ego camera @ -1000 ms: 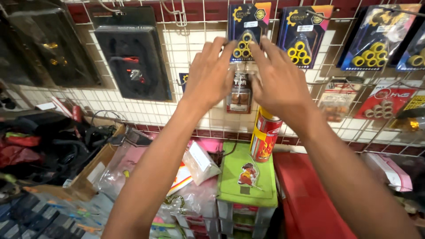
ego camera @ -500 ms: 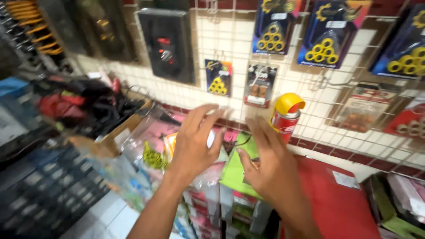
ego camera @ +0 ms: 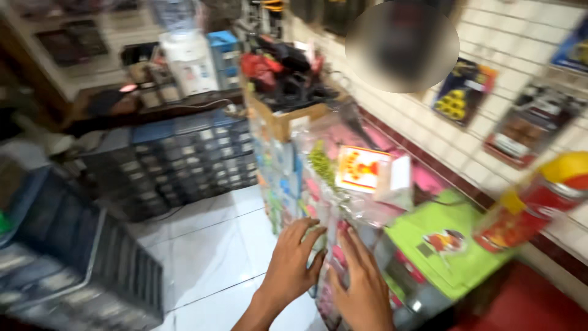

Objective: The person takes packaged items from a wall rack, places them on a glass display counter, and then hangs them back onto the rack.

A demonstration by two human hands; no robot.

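Observation:
My left hand point(ego camera: 295, 260) and my right hand point(ego camera: 361, 281) are low in the head view, side by side, fingers spread. Both rest against a stack of clear plastic packets point(ego camera: 334, 202) with colourful contents. Neither hand holds anything. A small orange and white box point(ego camera: 367, 170) lies on top of the packets. Right of my right hand is a green box point(ego camera: 438, 242). A red and yellow spray can point(ego camera: 536, 205) stands at the far right. The picture is blurred by motion.
A wire grid wall point(ego camera: 490, 79) carries hanging blister packs point(ego camera: 458, 92). A cardboard box of dark and red parts point(ego camera: 285, 83) sits beyond the packets. Dark drawer cabinets point(ego camera: 184, 159) stand on a white tiled floor point(ego camera: 211, 251) at left. A red surface point(ego camera: 533, 303) lies bottom right.
My hands came down from a hanging pack on the grid wall to the plastic packets below. The view swung left and down, showing the floor and drawer cabinets.

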